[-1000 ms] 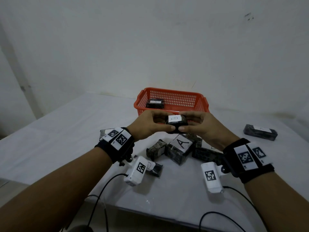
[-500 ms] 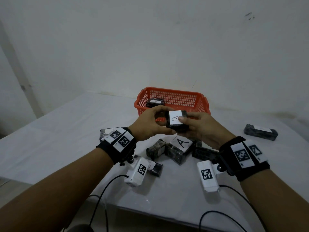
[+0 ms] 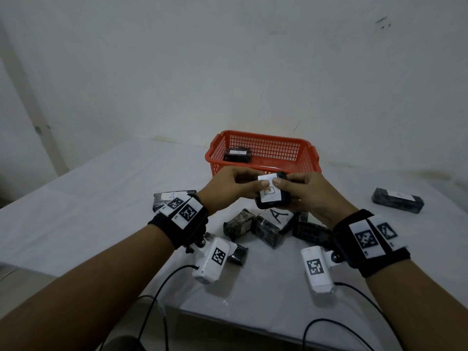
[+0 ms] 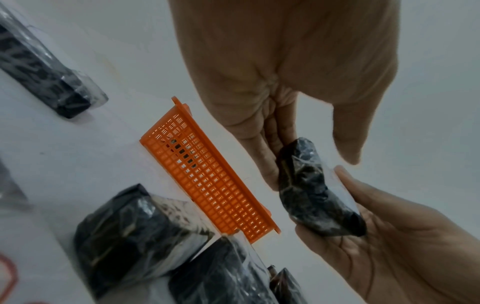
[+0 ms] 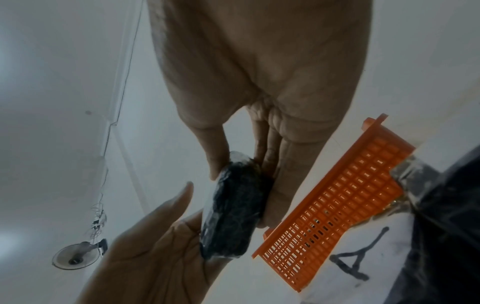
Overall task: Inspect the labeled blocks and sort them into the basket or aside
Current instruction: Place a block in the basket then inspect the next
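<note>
Both hands hold one black wrapped block (image 3: 272, 196) in the air in front of the orange basket (image 3: 278, 139). Its white label faces me, and both thumbs partly cover the letter on it. My left hand (image 3: 253, 184) pinches the block's left side, thumb on the label. My right hand (image 3: 288, 184) pinches the right side. In the left wrist view the block (image 4: 311, 195) lies between the left fingers (image 4: 267, 164) and the right palm. The right wrist view shows the block (image 5: 233, 205) gripped the same way. One labelled block (image 3: 237, 155) lies in the basket.
Several black blocks lie in a pile under the hands, one labelled A (image 3: 274, 221). One block (image 3: 397, 200) lies apart at the right and another (image 3: 169, 197) at the left, behind my left wrist. The table's front edge is near. Cables hang from the wrist cameras.
The held block has been turned so that its label faces me instead of pointing up. Both thumbs have moved onto the label. The hands stay in front of the basket.
</note>
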Demonstrator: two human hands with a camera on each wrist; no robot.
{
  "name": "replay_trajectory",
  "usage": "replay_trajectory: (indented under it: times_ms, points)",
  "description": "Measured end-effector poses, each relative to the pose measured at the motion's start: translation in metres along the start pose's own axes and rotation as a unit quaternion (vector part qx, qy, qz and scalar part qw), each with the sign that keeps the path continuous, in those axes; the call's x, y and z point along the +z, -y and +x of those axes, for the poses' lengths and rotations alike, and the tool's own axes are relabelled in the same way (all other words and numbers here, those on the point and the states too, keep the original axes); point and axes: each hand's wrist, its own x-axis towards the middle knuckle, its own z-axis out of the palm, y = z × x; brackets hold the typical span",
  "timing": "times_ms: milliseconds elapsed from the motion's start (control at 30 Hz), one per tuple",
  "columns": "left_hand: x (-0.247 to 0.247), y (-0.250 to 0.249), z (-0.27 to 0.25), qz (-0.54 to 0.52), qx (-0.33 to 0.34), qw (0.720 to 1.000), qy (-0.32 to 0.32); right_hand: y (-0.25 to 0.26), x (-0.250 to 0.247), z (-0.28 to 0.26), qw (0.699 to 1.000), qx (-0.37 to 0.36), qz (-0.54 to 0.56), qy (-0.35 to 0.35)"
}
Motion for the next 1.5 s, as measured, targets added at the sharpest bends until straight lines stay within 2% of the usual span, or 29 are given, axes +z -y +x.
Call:
replay_trajectory:
  times_ms: [133,300,400,567,700,833,933,1033,1167,1333,1500]
  points:
    - [-0.003,0.001,-0.001,-0.005,0.002,1.0,-0.027,-0.002,0.001,-0.002,0.999,-0.002,0.011,0.044]
    - [-0.004,0.0,-0.002,-0.027,-0.011,1.0,0.002,0.002,-0.003,-0.001,0.998,-0.026,-0.043,0.036]
    - [-0.006,0.001,-0.001,-0.017,-0.007,1.0,-0.008,0.005,-0.001,-0.002,0.996,-0.043,-0.078,0.029]
    - [-0.005,0.0,-0.002,-0.047,-0.002,0.998,-0.028,0.009,-0.003,-0.002,0.999,0.003,0.038,0.033]
    - [-0.002,0.003,-0.003,-0.091,0.007,0.996,-0.023,0.005,-0.001,-0.004,0.995,0.047,0.068,0.052]
    - [0.002,0.002,-0.002,-0.12,0.0,0.993,0.002,0.003,0.003,-0.005,0.994,0.013,0.107,0.032]
    - [0.003,-0.002,-0.002,-0.136,-0.031,0.99,0.037,0.001,0.001,-0.007,0.996,-0.018,0.084,0.025]
    - [0.003,0.0,-0.001,-0.122,-0.036,0.992,0.014,-0.001,-0.001,-0.008,0.998,-0.031,0.053,0.028]
    - [0.003,0.003,-0.001,-0.067,-0.022,0.997,-0.023,0.0,0.0,-0.009,0.994,-0.022,0.098,0.041]
    - [0.004,0.001,-0.004,-0.079,-0.026,0.996,0.014,-0.001,-0.004,-0.006,0.996,-0.047,0.074,-0.002]
    - [0.002,-0.003,-0.001,-0.055,-0.008,0.998,-0.005,0.003,-0.005,-0.008,0.994,-0.038,0.099,0.025]
